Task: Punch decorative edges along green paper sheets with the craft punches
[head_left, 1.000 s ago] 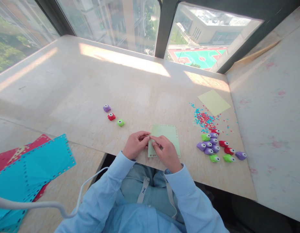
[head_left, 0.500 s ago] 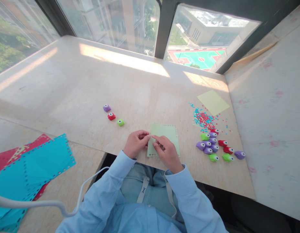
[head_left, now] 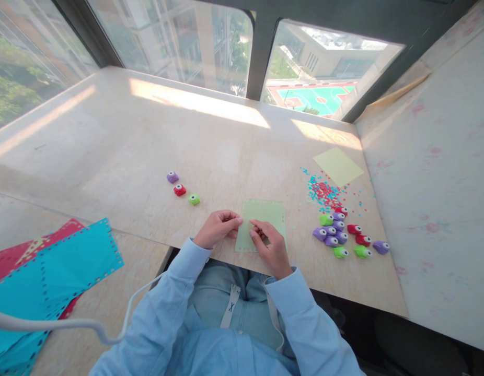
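A pale green sheet of paper (head_left: 271, 222) with small holes punched along its edges lies at the front edge of the table before me. My left hand (head_left: 220, 228) is closed at the sheet's left edge, thumb and forefinger pinching the paper there. Over the middle of the sheet is my right hand (head_left: 271, 248), its thumb and bent fingers drawn together. Whatever those fingers may hold is too small to make out.
To the right are a cluster of purple, red and green craft punches (head_left: 330, 231), scattered paper dots (head_left: 324, 192) and a yellowish sheet (head_left: 338, 166). Further left sit three more punches (head_left: 180, 190). Punched blue sheets (head_left: 77, 261) overlap red ones (head_left: 14, 256); a white cable (head_left: 69, 325) crosses them.
My right hand has moved slightly right, away from my left fingertips and the sheet's left edge. My left hand stays at that edge. The whole view has shifted a little.
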Demonstrator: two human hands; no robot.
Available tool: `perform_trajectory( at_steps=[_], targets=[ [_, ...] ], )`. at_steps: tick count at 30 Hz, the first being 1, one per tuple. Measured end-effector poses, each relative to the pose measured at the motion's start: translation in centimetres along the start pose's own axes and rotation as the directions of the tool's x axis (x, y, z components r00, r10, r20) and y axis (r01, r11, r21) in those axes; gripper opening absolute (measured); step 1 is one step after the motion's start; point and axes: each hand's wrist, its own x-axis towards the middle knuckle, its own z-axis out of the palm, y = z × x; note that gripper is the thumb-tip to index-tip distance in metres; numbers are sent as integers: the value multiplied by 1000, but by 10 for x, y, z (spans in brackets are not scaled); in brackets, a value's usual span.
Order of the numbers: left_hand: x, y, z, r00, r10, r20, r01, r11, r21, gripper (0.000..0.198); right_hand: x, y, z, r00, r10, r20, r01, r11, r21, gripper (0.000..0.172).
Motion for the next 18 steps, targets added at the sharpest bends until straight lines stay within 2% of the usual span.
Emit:
perform_trajectory(
  at_steps=[10, 18],
  targets=[
    [6, -5, -4, 995, 73, 73, -76, 996, 39, 36, -1, -1, 0, 1000, -13, -6, 13, 1000, -28, 25],
    [7, -6, -6, 991, 75, 107, -80, 996, 38, 36, -1, 0, 0, 1000, -20, -8, 20, 998, -52, 25]
  ],
)
